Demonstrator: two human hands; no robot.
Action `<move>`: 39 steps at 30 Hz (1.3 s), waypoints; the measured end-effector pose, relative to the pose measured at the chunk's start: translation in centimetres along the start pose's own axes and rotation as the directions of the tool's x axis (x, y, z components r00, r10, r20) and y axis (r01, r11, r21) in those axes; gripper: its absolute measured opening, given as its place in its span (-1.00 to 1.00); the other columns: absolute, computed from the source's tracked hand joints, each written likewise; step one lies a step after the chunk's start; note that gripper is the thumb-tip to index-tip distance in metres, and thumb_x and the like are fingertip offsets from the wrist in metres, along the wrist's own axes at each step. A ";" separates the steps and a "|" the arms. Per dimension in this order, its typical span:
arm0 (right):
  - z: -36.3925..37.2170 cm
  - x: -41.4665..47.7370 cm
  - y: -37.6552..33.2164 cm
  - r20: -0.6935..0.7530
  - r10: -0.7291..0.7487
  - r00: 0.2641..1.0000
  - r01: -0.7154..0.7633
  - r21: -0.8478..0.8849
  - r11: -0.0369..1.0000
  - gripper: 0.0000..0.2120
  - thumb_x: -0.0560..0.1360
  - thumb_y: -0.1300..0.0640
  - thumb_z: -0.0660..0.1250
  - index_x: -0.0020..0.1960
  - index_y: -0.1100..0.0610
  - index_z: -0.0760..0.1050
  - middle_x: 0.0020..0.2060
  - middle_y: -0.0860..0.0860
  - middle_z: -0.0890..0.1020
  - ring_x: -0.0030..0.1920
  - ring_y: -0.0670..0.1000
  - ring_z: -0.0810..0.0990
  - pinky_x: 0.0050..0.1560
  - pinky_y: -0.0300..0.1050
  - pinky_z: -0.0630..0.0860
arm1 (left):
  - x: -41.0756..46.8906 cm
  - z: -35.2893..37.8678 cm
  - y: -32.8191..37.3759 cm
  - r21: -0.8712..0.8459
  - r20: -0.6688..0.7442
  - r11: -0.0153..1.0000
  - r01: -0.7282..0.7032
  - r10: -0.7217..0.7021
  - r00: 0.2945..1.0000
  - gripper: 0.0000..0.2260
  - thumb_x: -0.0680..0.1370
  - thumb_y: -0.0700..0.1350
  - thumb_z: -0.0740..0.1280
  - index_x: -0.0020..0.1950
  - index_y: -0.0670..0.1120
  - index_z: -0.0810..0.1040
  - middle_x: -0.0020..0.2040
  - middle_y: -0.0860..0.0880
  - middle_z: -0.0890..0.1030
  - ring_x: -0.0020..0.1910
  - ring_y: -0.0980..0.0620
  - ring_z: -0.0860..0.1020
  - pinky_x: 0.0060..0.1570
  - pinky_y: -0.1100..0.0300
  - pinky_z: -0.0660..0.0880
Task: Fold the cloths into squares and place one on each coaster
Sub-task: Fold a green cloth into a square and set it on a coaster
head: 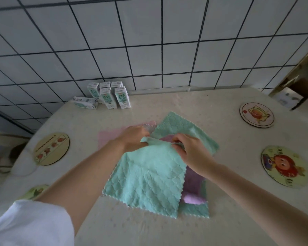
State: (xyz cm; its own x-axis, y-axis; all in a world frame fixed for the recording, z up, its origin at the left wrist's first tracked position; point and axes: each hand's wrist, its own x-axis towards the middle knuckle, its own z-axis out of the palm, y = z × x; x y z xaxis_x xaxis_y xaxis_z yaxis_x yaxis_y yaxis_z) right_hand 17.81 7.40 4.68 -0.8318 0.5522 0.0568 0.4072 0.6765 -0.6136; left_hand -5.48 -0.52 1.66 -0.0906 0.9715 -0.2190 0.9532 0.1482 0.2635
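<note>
At the middle of the worktop [212, 103]: several cloths lie in a loose, overlapping pile, none on a coaster.
Top cloth [146, 180]: green, on the near side of the pile, spread flat except for its far edge, which is lifted and bunched between the 2 hands.
Left hand [133, 139]: fingers curled, pinching the top cloth's far-left corner.
Right hand [190, 151]: fingers curled, pinching the same far edge, near the left hand but apart from it.
Far cloth [181, 128]: green, flat, beyond the hands.
Purple cloth [192, 181]: under the top cloth, showing along its right side.
Pink cloth [105, 137]: flat at the pile's left, partly hidden by the left hand and forearm.
Green strip [194, 210]: at the pile's near-right corner, under the purple cloth; whether it belongs to the far cloth cannot be told.
Coasters: 4 round ones, all apart from the pile: left coaster [51, 149], near-left coaster [35, 191] half hidden by the left arm, far-right coaster [256, 117], near-right coaster [284, 166].
Cartons [110, 96]: a cluster standing at the far edge by the tiled wall [149, 41], 1 lying on its side.
Sleeve [28, 224]: white, on the left arm.
</note>
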 end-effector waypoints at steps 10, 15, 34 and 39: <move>-0.1 -3.4 -6.0 -0.028 -0.136 0.990 0.138 0.067 0.988 -0.96 0.57 0.08 0.23 -0.05 0.00 0.45 -0.30 -0.08 0.57 -0.39 -0.06 0.52 -0.33 -0.01 0.47 | -10.3 -1.9 -4.7 0.003 -0.016 0.997 0.071 -0.071 0.997 -0.89 0.44 -0.14 0.44 -0.26 -0.12 0.58 -0.36 0.01 0.51 -0.34 0.00 0.43 -0.29 0.17 0.21; 0.6 -3.5 -10.6 -0.051 -0.133 0.990 0.134 0.013 0.991 -0.88 0.54 0.10 0.30 0.04 0.11 0.55 -0.21 -0.06 0.66 -0.27 -0.19 0.58 -0.25 -0.25 0.50 | -17.3 -4.8 -8.1 -0.196 -0.088 0.966 0.166 -0.186 0.979 -0.69 0.45 -0.15 0.47 -0.40 -0.11 0.41 -0.43 0.01 0.37 -0.39 0.01 0.33 -0.33 0.15 0.24; 11.0 -10.3 -23.6 -0.324 -0.355 0.877 0.287 -0.240 0.928 -0.85 0.42 0.35 0.37 -0.03 0.21 0.62 -0.18 0.04 0.71 -0.24 0.05 0.67 -0.16 -0.17 0.49 | -42.3 -4.0 -12.4 -0.177 -0.566 0.970 0.163 -0.236 0.790 -0.71 0.46 -0.34 0.37 0.13 -0.10 0.65 0.06 -0.04 0.68 0.03 -0.02 0.62 0.08 0.20 0.47; 16.6 -17.7 -21.0 -0.111 -0.254 0.961 0.240 -0.129 0.962 -0.73 0.43 0.41 0.37 0.09 0.19 0.60 -0.01 0.03 0.69 -0.05 -0.05 0.66 0.11 -0.41 0.41 | -47.6 6.1 -10.9 -0.278 -0.460 0.943 0.182 -0.297 0.837 -0.65 0.47 -0.39 0.34 0.16 -0.05 0.65 0.11 0.00 0.66 0.01 0.02 0.64 0.09 0.21 0.51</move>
State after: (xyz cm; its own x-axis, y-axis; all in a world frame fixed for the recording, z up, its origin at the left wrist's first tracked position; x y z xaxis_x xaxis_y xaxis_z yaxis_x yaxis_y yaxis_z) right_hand 17.66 -24.67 3.47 -0.8609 0.4126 0.2978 0.2413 0.8463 -0.4748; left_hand -9.85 -49.51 3.50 -0.4915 0.8540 0.1708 0.8024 0.3678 0.4700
